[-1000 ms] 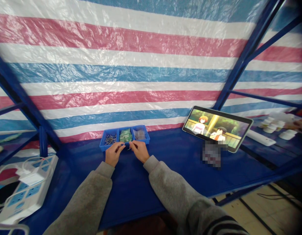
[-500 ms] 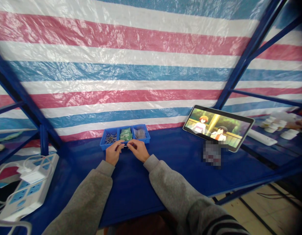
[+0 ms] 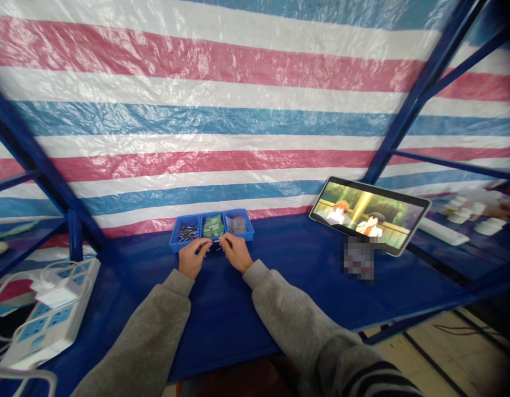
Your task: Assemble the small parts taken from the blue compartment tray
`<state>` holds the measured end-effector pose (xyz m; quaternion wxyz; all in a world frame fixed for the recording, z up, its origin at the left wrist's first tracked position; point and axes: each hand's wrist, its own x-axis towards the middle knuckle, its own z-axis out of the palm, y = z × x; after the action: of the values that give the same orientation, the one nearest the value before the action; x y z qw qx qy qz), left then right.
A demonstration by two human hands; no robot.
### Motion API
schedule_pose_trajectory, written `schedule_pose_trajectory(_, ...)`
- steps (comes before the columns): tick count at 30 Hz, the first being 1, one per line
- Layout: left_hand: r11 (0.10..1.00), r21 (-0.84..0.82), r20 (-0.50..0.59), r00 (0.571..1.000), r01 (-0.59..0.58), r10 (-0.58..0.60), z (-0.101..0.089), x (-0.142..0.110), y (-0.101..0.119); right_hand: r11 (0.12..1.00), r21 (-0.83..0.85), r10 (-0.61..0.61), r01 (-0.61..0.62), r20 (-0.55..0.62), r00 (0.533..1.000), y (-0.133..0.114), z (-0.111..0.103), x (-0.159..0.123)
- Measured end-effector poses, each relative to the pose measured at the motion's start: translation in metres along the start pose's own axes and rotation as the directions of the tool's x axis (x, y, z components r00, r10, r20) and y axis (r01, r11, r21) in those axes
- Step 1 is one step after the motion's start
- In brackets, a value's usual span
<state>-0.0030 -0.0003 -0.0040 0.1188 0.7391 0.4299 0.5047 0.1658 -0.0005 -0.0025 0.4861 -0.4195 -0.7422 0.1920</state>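
Nearest me: grey sleeves [image 3: 155,317] over the blue tabletop [image 3: 221,314], power strip [image 3: 52,320] with a tangle of white leads off at the left edge. Left hand [image 3: 192,260] pinched narrow, thumb against fingers, on one end of a thin piece [image 3: 215,241]; right hand [image 3: 238,255] pinched just as narrow on the other end. Too small to tell whether it's one part or two meeting.

What could go wrong: the piece is tiny and only fingertips have it, so a loose pinch could drop it onto the tabletop or into the tray; uneven pushing might bend it. A knuckle catching the blue tray [image 3: 174,246] could nudge it and jostle the contents.

Position: the thin piece bridges the gap between the two hands, at the fingertips, right of the left hand and left of the right, by the tray's near edge. Tray, left to right: loose metal pins [image 3: 188,232], green packets [image 3: 213,226], greyish clear packets [image 3: 237,223]. Farther: tablet [image 3: 370,215] leaning at the right, striped sheet [image 3: 221,127] behind everything.
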Motion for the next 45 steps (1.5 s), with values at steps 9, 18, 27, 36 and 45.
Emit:
schedule_pose_trajectory(9, 0.939, 0.337, -0.081, 0.992, -0.069, 0.102, -0.017, 0.006, -0.007, 0.998, -0.056, -0.005, 0.003, -0.033, 0.999, 0.003, 0.002, 0.001)
schedule_pose_trajectory(18, 0.769, 0.628, -0.070, 0.975, -0.123, 0.213, -0.035, 0.023, -0.025, 0.990, -0.141, 0.019, -0.023, -0.033, 0.999, 0.014, 0.008, 0.004)
schedule_pose_trajectory(27, 0.790, 0.516, 0.442, 0.893, -0.331, 0.086, 0.004, 0.002, -0.013, 0.900, -0.349, 0.244, -0.262, -0.095, 0.965, 0.016, 0.003, 0.004)
schedule_pose_trajectory(36, 0.709, 0.666, 0.490, 0.852, -0.230, -0.183, 0.021, -0.001, -0.005, 0.859, -0.409, 0.316, -0.308, -0.050, 0.947, 0.016, 0.003, 0.002)
schedule_pose_trajectory(45, 0.698, 0.677, 0.458, 0.876, -0.233, -0.152, 0.019, -0.001, -0.008, 0.851, -0.407, 0.362, -0.332, -0.005, 0.932, 0.018, 0.004, 0.001)
